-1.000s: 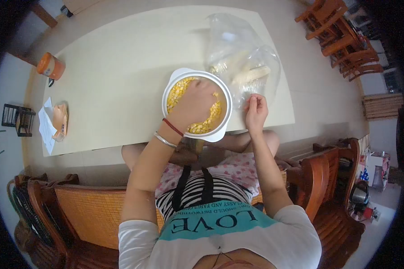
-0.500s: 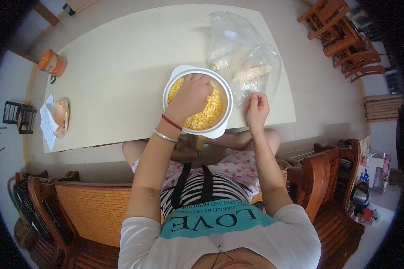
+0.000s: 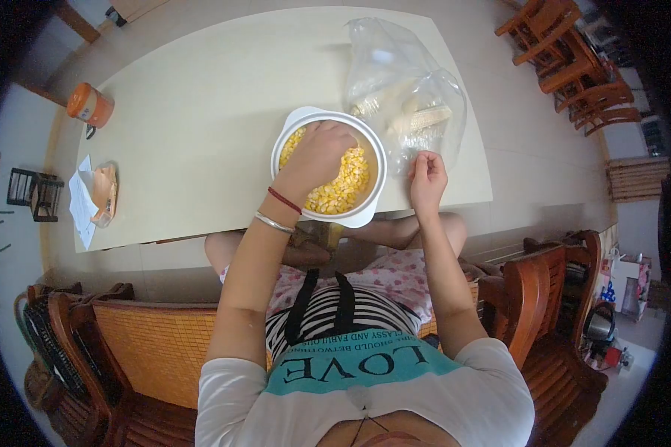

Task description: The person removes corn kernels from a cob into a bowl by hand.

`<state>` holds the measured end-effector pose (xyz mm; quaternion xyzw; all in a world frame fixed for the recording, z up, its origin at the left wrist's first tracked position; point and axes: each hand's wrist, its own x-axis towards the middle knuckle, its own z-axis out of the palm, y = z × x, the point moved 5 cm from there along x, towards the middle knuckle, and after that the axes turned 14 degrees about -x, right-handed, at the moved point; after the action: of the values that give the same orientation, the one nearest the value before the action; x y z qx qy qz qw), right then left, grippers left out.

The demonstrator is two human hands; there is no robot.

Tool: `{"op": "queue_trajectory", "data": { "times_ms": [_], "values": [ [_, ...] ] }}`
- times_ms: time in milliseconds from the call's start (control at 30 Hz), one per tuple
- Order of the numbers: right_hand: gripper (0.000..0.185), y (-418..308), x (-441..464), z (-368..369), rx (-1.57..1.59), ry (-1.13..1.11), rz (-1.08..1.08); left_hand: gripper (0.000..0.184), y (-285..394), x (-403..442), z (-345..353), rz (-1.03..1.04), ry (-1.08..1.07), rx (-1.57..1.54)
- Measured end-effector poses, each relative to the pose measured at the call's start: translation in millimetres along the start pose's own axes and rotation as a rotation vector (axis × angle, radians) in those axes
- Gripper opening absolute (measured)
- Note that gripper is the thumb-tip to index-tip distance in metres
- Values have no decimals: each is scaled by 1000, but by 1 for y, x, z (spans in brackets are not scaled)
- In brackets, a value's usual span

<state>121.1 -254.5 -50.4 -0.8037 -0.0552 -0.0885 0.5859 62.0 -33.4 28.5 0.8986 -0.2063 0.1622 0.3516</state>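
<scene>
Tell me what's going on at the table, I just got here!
A person is sitting at a table with their left grip down in a white pot of yellow corn kernels; whether it holds any is hidden. Their right grip is curled by the near edge of a clear plastic bag. Inside the bag are pale pieces that look like corn cobs.

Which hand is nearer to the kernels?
Left. The left hand is inside the pot, at the kernels; the right hand is outside it, off to the right, by the bag's near edge.
</scene>
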Motion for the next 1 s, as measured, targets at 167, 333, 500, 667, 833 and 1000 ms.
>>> {"op": "queue_trajectory", "data": {
  "times_ms": [167, 333, 500, 667, 833, 1000],
  "values": [
    [10, 2, 0, 0, 27, 1, 17, 29, 6, 1, 4, -44, -135, 35],
    [9, 0, 0, 0, 19, -11, 19, 31, 18, 2, 8, -110, -385, -225],
    [8, -1, 1, 1, -13, -26, 41, 24, 16, 5, -10, -30, -55, -317],
    [10, -57, 0, 1, 105, 38, -68, 18, -3, 6, -44, -118, 247, -154],
    [20, -141, -5, 54, -208, -410, -293, 28, -19, -9, -59, -166, 337, 171],
    [34, -126, -8, 120, -769, -693, -492, 42, -39, -17, -47, -421, 228, 1]
  ]
}}
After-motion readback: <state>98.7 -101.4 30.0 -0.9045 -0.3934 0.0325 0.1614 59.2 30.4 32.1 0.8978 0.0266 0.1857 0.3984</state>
